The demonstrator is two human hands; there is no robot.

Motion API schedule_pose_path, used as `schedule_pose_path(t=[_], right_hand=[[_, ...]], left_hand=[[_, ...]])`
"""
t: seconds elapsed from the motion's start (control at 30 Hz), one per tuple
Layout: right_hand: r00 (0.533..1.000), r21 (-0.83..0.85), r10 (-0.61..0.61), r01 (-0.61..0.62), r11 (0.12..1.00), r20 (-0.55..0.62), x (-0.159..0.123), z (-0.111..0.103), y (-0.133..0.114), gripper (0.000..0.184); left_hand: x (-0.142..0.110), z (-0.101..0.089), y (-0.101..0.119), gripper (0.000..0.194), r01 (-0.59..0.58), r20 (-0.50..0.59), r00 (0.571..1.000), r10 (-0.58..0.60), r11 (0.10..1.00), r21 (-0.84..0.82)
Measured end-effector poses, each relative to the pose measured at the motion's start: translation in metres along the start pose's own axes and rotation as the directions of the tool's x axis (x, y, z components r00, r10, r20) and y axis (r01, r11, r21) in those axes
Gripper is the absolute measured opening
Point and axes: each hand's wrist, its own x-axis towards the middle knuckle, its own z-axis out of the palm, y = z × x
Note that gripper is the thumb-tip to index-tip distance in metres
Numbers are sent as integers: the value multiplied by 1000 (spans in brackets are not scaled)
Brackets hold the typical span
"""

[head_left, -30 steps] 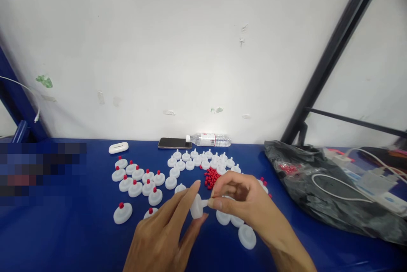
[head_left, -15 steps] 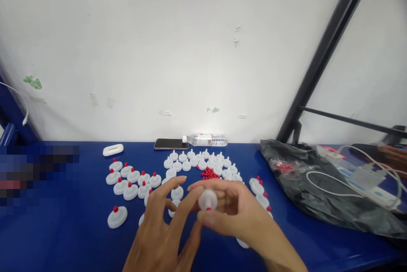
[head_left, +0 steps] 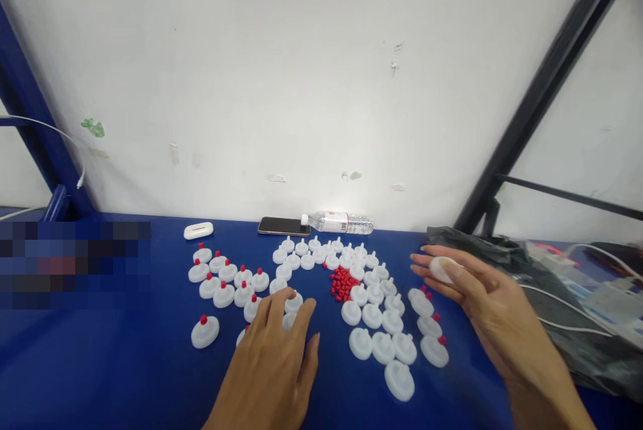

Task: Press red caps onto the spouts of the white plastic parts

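My right hand (head_left: 485, 296) is raised at the right and pinches a white nozzle cap (head_left: 443, 270) by its round base; its tip is hidden by the fingers. Below it stands a short row of red-tipped white caps (head_left: 435, 351). My left hand (head_left: 274, 349) hovers palm down with fingers apart, above white caps (head_left: 294, 301) that it partly covers. Small red tips (head_left: 344, 284) lie in a heap in the middle, ringed by white caps without red tips (head_left: 372, 315). More red-tipped caps (head_left: 224, 295) stand in a group left of my left hand.
Along the wall lie a phone (head_left: 284, 226), a clear water bottle (head_left: 339, 222) and a white oval case (head_left: 198, 230). A black plastic bag (head_left: 557, 343) with a white cable (head_left: 552, 299) covers the right side of the blue table (head_left: 165, 383).
My right hand has moved from the middle to the right with the white nozzle cap. My left hand has come apart from it and stays low in the middle. The view has shifted slightly.
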Motion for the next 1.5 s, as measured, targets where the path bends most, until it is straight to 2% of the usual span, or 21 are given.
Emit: schedule_pose_path(t=[0.1,0.2,0.3,0.47,0.6,0.67,0.73,0.8,0.87,0.97,1.03,1.1,1.2,1.37,1.43,1.5], right_hand=[[998,-224,-39,29,974,-42,2,-17,1,44],[998,-511,-64,43,858,-24,9,-36,12,44],[999,-668,-52,36,744,-4,17,-50,28,44],[998,-767,52,-64,639,-40,23,-56,44,45],[989,-777,123,-10,629,86,22,-56,51,39],[988,-780,106,22,625,113,21,-56,51,37],[997,-789,29,40,613,73,21,-53,47,36],[995,-790,-97,73,608,17,20,-45,39,35],[973,-778,-229,163,607,25,15,-29,28,33],[907,-722,-361,397,566,216,2,12,15,27],[857,-665,-351,515,541,378,-7,44,13,23],[818,-644,-284,571,509,500,-16,72,15,21],[786,-660,-236,611,437,571,-25,98,22,21],[801,-735,-179,596,322,571,-30,106,31,20],[795,-734,-185,605,308,578,-28,105,35,20],[786,-715,-211,617,329,581,-24,105,41,19]], left_hand=[[-1,1,2,36,-24,106,994,24,1000,-4],[0,1,6,38,-72,183,979,83,995,-69],[1,0,8,39,-126,218,964,151,984,-128],[1,0,8,47,-188,266,944,195,981,-51],[1,5,5,52,-229,358,911,204,973,28],[1,8,4,56,-250,377,901,216,967,45],[2,10,4,58,-257,372,902,219,965,54],[1,11,6,56,-263,368,903,223,963,61],[1,12,7,53,-281,371,898,235,957,73],[0,11,8,51,-299,368,897,246,950,95],[1,10,8,51,-301,355,902,247,948,104],[2,9,8,52,-308,349,902,254,945,110],[3,8,8,54,-326,365,892,266,939,111],[1,7,8,58,-301,384,890,246,949,90],[2,4,10,63,-282,401,888,225,955,88],[4,0,12,64,-254,436,878,197,964,75]])
